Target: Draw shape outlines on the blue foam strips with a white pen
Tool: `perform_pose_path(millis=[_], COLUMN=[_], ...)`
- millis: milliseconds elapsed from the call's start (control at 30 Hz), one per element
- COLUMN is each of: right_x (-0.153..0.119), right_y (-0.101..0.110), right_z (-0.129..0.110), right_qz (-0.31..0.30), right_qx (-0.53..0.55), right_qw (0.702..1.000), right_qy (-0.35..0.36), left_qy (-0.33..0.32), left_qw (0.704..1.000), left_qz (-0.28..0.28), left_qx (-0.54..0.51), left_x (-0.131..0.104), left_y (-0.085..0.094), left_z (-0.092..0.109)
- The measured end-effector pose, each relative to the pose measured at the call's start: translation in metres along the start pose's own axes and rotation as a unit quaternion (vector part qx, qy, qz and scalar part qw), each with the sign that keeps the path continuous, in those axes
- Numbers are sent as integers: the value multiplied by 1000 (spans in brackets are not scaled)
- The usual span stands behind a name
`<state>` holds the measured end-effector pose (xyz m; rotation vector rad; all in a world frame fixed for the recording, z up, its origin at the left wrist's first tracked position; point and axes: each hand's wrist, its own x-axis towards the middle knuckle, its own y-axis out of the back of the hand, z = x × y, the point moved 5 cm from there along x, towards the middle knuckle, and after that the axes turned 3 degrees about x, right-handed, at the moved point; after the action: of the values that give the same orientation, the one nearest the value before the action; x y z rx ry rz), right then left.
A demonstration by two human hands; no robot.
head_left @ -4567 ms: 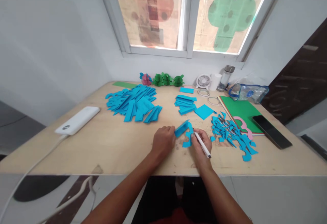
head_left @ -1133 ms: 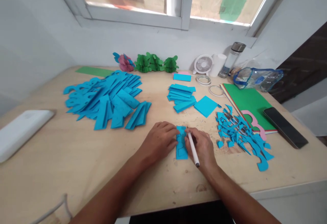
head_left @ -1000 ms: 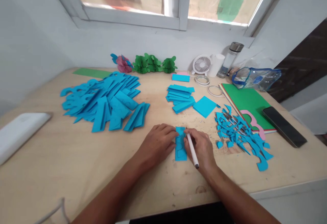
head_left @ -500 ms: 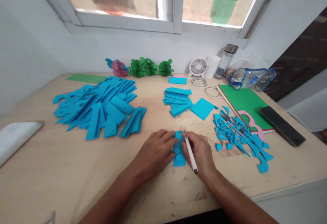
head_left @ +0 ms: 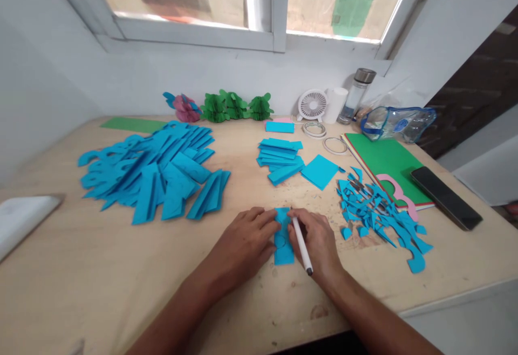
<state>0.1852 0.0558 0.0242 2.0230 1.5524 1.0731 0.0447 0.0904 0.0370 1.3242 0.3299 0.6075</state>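
Observation:
A narrow strip of blue paper (head_left: 284,252) lies on the table in front of me, with a dark curved outline on its lower half. My left hand (head_left: 249,239) holds the strip down from its left side, fingertips on the upper part and the thumb by the edge. A white pen (head_left: 301,244) is pinched in my right hand (head_left: 319,241), its dark end pointing back toward me. The fingers of that hand touch the strip's upper right edge, and the pen's far tip is hidden among them.
Folded blue strips (head_left: 162,177) form a big pile at left. Blue folded pieces (head_left: 280,155) and a blue square (head_left: 320,172) lie ahead. At right are blue scraps (head_left: 376,209), green sheets (head_left: 384,155) and a phone (head_left: 445,196). A small fan (head_left: 313,105) stands behind.
The markings on the strip's lower half look different: an angular shape showed there before, a rounded outline now. Both hands stay nearly in place. The view has shifted slightly.

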Motion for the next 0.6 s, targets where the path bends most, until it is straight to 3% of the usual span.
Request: perform_pose_path(millis=[300, 600], right_x=[0, 1], right_y=[0, 2], right_z=[2, 0], right_qz=[2, -8], right_qx=[-3, -3], right_qw=[1000, 1000], right_qy=[6, 5], left_qy=[-18, 0], left_qw=[1000, 1000], left_qz=[22, -25], left_qx=[-2, -14], left_x=[-3, -1], left_y=[-2, -1], left_z=[-3, -4])
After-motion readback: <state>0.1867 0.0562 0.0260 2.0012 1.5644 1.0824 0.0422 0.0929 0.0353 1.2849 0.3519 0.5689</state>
